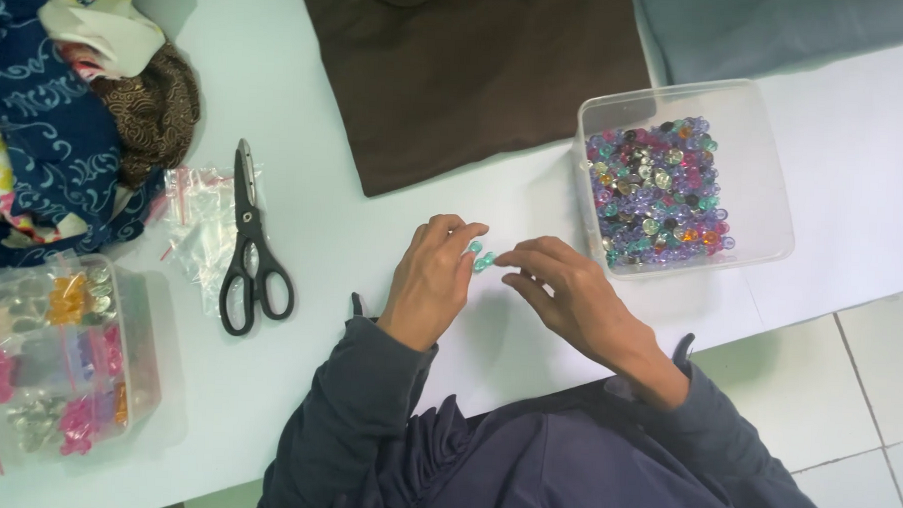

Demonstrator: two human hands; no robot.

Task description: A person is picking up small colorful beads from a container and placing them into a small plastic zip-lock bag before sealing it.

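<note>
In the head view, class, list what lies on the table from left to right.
Clear box of sorted beads → black scissors → left hand → small teal beads → right hand → clear tub of mixed beads.

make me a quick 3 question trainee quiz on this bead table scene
1. True or false: the scissors lie to the right of the open tub of mixed beads.
2. What do the left hand and right hand hold between their fingertips?
A. a needle
B. small teal beads
C. a plastic bag
3. Fill in: the brown cloth lies on the table at its ____ edge, away from the person.

Key:
1. False; they lie to its left, on small clear bags.
2. B
3. far
</note>
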